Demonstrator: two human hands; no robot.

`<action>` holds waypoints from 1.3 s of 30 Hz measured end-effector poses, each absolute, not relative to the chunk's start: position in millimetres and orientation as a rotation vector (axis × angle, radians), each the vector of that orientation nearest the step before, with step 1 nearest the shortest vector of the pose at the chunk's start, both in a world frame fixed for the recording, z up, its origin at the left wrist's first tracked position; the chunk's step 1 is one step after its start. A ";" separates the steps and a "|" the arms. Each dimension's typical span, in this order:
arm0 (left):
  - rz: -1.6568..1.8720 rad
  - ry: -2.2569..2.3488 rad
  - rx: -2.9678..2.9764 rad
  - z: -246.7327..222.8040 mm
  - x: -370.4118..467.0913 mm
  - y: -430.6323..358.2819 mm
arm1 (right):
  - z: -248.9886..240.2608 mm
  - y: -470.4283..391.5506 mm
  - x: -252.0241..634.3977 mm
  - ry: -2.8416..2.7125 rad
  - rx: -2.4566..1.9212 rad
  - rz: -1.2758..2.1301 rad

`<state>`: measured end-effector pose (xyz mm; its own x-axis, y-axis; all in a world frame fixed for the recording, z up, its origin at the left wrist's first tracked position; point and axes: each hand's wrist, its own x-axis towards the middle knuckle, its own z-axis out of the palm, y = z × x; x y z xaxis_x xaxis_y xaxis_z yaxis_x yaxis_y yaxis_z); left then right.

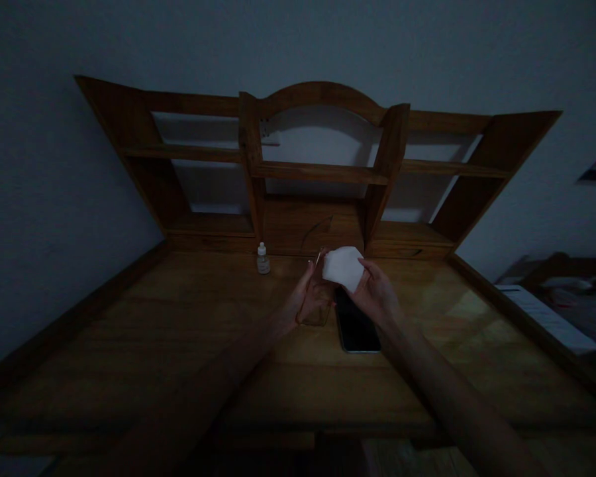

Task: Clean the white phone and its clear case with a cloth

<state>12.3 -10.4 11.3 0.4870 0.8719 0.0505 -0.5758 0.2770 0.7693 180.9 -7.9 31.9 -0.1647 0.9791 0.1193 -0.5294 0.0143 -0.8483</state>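
Note:
A clear phone case (314,314) is held tilted in my left hand (305,291), its fingers around the case's edges. Between the thumb and fingers of my right hand (377,293) is a white tissue (344,266), raised beside the top of the case. Whether the tissue touches the case I cannot tell. Under my right hand, a phone (358,331) with a dark screen lies on the wooden desk (203,311); my hand and the tissue hide its upper part.
A small dropper bottle (263,260) with a white cap stands behind my left hand. Along the back of the desk rises a wooden shelf unit (322,173). Raised edges border the desk, and white papers (546,317) lie beyond its right side.

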 end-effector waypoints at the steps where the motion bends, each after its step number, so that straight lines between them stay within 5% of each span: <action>1: 1.028 0.415 0.787 12.3 9.9 -9.5 | 33.6 -8.0 181.2 -0.974 -0.645 1.470; 10: 0.924 0.367 0.527 2.6 -0.6 -5.0 | 27.5 0.0 197.7 -1.054 -0.767 0.900; 16: 0.741 0.300 0.510 -1.4 11.2 -12.1 | 18.3 -15.0 181.8 -2.092 -0.884 0.367; 21: 0.765 0.332 0.502 -3.5 10.0 -8.5 | 20.2 -10.3 181.4 -2.318 -0.980 0.012; 39: 0.822 0.452 0.503 -3.8 16.0 -7.0 | 16.3 -11.3 179.8 -2.254 -1.100 -0.162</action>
<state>16.0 -7.0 -3.8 0.6002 0.7784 -0.1838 -0.5718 0.5783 0.5819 179.8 -11.3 16.3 -0.4624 0.6721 0.5783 0.7479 0.6460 -0.1528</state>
